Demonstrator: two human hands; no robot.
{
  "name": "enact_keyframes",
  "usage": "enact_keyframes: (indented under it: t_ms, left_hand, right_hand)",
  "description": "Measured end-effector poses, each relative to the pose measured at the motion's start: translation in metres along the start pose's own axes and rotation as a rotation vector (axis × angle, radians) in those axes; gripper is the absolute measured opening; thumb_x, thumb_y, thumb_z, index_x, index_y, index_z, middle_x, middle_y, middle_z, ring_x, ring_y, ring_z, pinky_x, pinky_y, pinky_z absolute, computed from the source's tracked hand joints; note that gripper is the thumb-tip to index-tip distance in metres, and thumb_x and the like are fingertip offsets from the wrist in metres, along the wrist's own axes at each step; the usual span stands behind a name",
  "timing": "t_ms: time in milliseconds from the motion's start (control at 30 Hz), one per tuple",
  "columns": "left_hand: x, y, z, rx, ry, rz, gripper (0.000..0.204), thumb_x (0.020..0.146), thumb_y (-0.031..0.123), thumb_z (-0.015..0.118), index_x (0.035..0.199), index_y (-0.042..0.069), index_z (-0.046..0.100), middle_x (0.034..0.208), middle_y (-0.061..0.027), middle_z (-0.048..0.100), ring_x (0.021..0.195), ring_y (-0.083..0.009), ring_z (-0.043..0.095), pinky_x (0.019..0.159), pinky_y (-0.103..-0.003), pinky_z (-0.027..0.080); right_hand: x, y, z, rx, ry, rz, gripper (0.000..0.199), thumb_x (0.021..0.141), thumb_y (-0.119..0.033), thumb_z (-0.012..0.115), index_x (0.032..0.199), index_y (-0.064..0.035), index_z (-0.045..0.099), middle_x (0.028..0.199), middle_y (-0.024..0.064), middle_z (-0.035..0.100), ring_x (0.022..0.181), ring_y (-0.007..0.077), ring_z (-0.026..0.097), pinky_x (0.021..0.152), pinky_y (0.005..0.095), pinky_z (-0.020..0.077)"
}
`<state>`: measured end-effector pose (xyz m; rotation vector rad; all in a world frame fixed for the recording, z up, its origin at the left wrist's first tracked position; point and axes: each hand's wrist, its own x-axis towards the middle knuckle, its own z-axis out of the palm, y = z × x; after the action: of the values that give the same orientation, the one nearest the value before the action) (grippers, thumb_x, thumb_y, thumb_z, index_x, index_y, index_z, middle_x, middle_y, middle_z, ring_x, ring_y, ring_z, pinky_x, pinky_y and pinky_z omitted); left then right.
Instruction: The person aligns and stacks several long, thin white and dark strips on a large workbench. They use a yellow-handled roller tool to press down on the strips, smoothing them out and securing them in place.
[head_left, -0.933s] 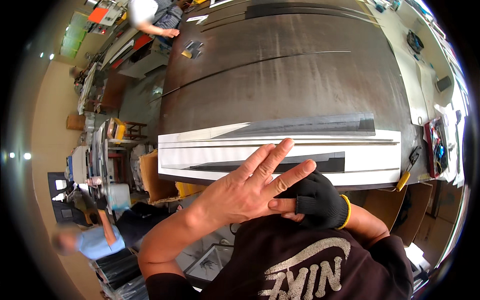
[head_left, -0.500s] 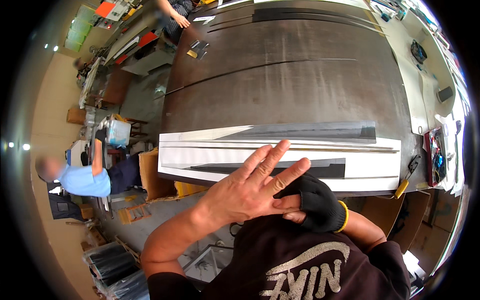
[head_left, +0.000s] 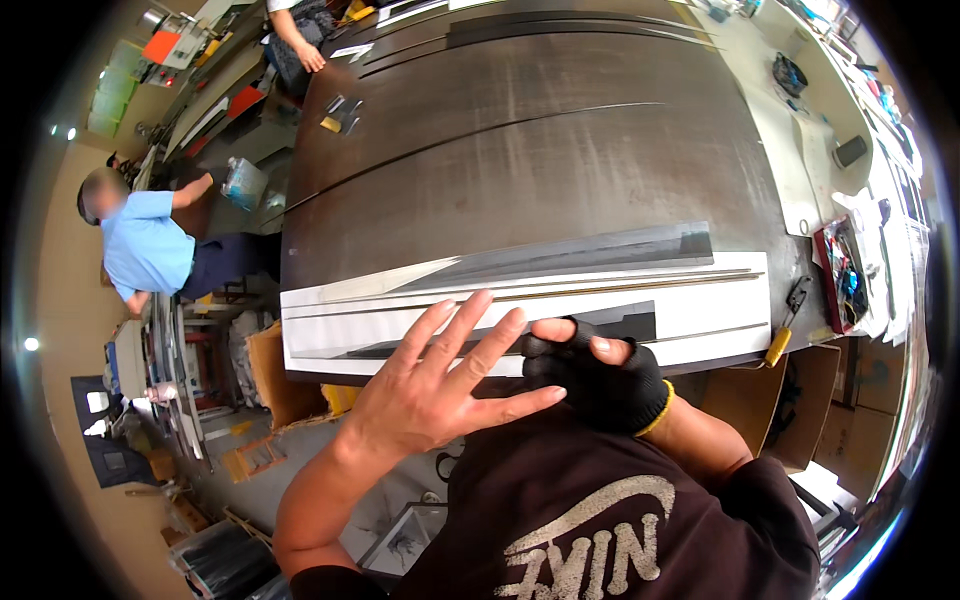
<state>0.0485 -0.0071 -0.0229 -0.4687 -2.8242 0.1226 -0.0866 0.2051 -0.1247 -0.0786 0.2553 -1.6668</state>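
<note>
Here, the bare left hand (head_left: 425, 385) is held up with its back to view, fingers fanned and thumb stretched toward the right hand (head_left: 595, 375). That one wears a black fingerless glove with a yellow cuff; its fingers are partly bent, and whether it grips anything cannot be told. Whether the hands touch is equally unclear.

Just beyond both lies a white sheet (head_left: 720, 300) on the dark table (head_left: 500, 180). A dark tapered strip (head_left: 640, 320) on it shows past the fingers; thin rods (head_left: 620, 288) run farther out, and a second tapered piece (head_left: 600, 245) lies beyond those.

Nearer the body than the hands, the brown shirt (head_left: 700, 500) carries pale, speckled block letters (head_left: 585, 570), with a sweeping curved mark between them and the hands. Well beyond the left hand, at the table's far left corner, a white slip (head_left: 352, 50) is too small to read. Right of the gloved hand lies a yellow-handled tool (head_left: 778, 345).
</note>
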Motion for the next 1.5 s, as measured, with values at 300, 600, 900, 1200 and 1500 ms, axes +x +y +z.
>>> enact_keyframes:
  t_ms: [300,600,900,1200,1500]
  left_hand:
    - [-0.051,0.013,0.041,-0.294,0.034,-0.339,0.034,0.101,0.016,0.063,0.134,0.020,0.073,0.097,-0.0080,0.073,0.082,-0.0236,0.070,0.078,-0.039,0.056]
    - [-0.219,0.075,0.224,-1.126,0.130,-1.534,0.045,0.110,0.016,0.055,0.153,0.004,0.049,0.089,-0.0078,0.073,0.072,-0.0134,0.066,0.069,-0.030,0.055]
    - [-0.228,0.080,0.281,-1.336,0.392,-2.138,0.026,0.102,0.023,0.072,0.116,0.002,0.068,0.094,-0.0093,0.076,0.075,-0.0143,0.072,0.062,-0.025,0.055]
    - [-0.204,0.064,0.282,-1.256,0.387,-2.311,0.024,0.100,0.027,0.076,0.100,0.003,0.073,0.087,-0.0066,0.077,0.072,-0.0133,0.073,0.060,-0.026,0.056]
    - [-0.213,0.062,0.299,-1.627,0.675,-2.222,0.022,0.104,0.025,0.069,0.108,0.004,0.069,0.095,-0.0083,0.078,0.080,-0.0148,0.074,0.067,-0.028,0.058]
  right_hand:
    - [-0.002,-0.002,-0.001,0.039,0.204,-0.048,0.056,0.098,-0.028,0.067,0.148,-0.0048,0.055,0.133,0.0101,0.064,0.120,0.0224,0.062,0.108,0.0382,0.0456]
    - [-0.101,-0.035,-0.179,-1.540,1.044,-0.241,0.025,0.094,-0.024,0.079,0.081,-0.0036,0.072,0.071,0.0073,0.071,0.066,0.0178,0.070,0.062,0.0322,0.0529]
    - [-0.179,-0.079,-0.248,-2.516,0.767,-0.243,0.028,0.073,-0.006,0.075,0.099,-0.0062,0.068,0.102,0.0175,0.069,0.099,0.0420,0.062,0.087,0.0504,0.0486]
    - [-0.168,-0.106,-0.257,-2.753,0.531,-0.078,0.023,0.064,-0.006,0.067,0.085,-0.0108,0.058,0.078,0.0134,0.058,0.079,0.0380,0.057,0.074,0.0491,0.0450]
    - [-0.193,-0.122,-0.248,-2.385,0.577,-0.215,0.021,0.078,-0.010,0.074,0.088,-0.0087,0.055,0.078,0.0110,0.058,0.077,0.0361,0.057,0.071,0.0472,0.0441]
